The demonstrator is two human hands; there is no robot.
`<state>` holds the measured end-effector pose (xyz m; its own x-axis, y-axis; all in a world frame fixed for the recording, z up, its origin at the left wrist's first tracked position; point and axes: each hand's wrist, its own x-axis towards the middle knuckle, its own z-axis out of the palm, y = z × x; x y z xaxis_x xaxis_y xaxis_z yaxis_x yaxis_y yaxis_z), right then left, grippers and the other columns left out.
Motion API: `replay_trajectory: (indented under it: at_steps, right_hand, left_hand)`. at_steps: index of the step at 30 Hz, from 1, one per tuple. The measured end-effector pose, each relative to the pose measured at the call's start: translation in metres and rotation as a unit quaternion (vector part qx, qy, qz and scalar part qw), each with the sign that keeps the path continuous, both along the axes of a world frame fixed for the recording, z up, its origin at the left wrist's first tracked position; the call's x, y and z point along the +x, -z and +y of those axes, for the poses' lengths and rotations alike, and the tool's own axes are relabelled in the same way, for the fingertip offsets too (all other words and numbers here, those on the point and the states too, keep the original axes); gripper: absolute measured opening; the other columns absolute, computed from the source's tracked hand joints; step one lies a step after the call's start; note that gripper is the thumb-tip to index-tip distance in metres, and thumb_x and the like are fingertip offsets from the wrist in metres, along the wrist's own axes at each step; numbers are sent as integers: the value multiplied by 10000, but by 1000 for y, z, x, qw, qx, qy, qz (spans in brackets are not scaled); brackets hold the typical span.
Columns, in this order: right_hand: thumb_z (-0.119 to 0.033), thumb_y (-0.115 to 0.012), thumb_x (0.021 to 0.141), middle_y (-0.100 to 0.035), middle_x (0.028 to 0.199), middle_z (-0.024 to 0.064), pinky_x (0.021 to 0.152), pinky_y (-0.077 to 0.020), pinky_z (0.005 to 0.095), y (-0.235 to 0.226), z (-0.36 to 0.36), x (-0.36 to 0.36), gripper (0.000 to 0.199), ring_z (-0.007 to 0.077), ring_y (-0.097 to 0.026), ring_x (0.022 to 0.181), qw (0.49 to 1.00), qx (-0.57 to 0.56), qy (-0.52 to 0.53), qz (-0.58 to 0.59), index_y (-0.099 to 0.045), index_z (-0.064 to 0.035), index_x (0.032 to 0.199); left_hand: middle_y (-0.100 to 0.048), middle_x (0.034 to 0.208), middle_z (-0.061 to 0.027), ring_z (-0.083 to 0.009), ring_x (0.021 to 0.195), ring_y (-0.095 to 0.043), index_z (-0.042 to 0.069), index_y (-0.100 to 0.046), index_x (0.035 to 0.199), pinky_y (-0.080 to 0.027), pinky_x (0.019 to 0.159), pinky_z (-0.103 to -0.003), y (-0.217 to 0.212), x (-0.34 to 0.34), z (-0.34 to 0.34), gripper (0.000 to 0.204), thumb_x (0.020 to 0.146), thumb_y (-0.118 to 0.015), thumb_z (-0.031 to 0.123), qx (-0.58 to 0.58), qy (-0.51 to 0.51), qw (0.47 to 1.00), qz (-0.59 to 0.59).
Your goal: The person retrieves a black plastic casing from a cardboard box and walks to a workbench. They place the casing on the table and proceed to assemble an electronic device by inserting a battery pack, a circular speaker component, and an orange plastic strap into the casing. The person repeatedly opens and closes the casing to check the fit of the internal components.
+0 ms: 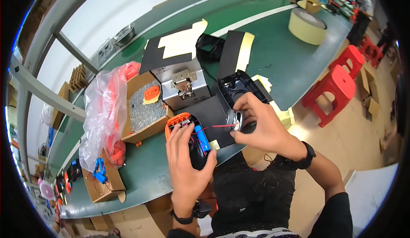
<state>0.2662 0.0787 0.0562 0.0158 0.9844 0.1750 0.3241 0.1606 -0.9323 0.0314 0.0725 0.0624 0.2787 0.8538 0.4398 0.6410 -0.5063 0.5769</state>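
Observation:
My left hand [185, 165] is closed round an orange and black plastic housing [171, 122] at the table's near edge. Inside that housing lie a blue cylindrical battery [201, 138], thin wires and a small circuit board, partly covered by my fingers. My right hand [275, 129] pinches a round speaker [234, 120] by its rim, tilted on edge. A red wire [220, 126] stretches from the speaker toward the housing. Just beyond the right hand, a black plastic shell [228, 84] lies with its hollow side up.
A metal box with a latch [188, 86] stands behind the housing. Left of it are a carton of small metal parts [147, 114], a plastic bag of orange parts [102, 110] and a carton of blue batteries [106, 189]. Tape roll [306, 26] sits far right; red stools [331, 93] stand beyond the edge.

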Motion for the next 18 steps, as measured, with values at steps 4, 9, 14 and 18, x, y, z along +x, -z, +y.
replay_trajectory:
  at_steps: [4, 9, 14, 18]
  right_hand:
    - [-72, -775, 714, -635, 1050, 164, 770, -566, 393, -7, 3, -12, 640, 307, -686, 882, 994, 39, 40, -90, -580, -36, 1322]
    - [-2, -714, 705, -568, 1070, 154, 748, -541, 479, -38, 15, -11, 615, 390, -640, 860, 899, 209, 34, -383, -593, -73, 1304]
    - [-26, -723, 721, -618, 1061, 192, 779, -536, 501, -61, 30, -9, 519, 430, -646, 938, 874, 173, -22, -454, -583, -66, 1219]
    - [-61, -716, 701, -613, 1061, 184, 823, -533, 452, -69, 13, -4, 481, 404, -640, 955, 880, 186, 4, -438, -581, -29, 1162]
  left_hand:
    - [-697, 1123, -171, -350, 1125, -647, 9, -722, 1095, -503, 1004, -457, 5, -1, -27, 270, 827, -754, 29, 42, 83, 988, -121]
    - [-659, 1213, -213, -407, 1191, -606, -20, -704, 1155, -496, 1025, -471, 12, 36, -41, 321, 874, -767, 121, 35, 188, 975, -110]
    - [-632, 1221, -219, -408, 1138, -598, -60, -641, 1182, -487, 1014, -496, 12, 46, -45, 344, 890, -713, 107, -88, 323, 930, -149]
    - [-701, 1099, -211, -392, 1028, -683, -9, -632, 1266, -551, 887, -475, -22, 14, -99, 357, 964, -675, 176, -189, 711, 569, -367]
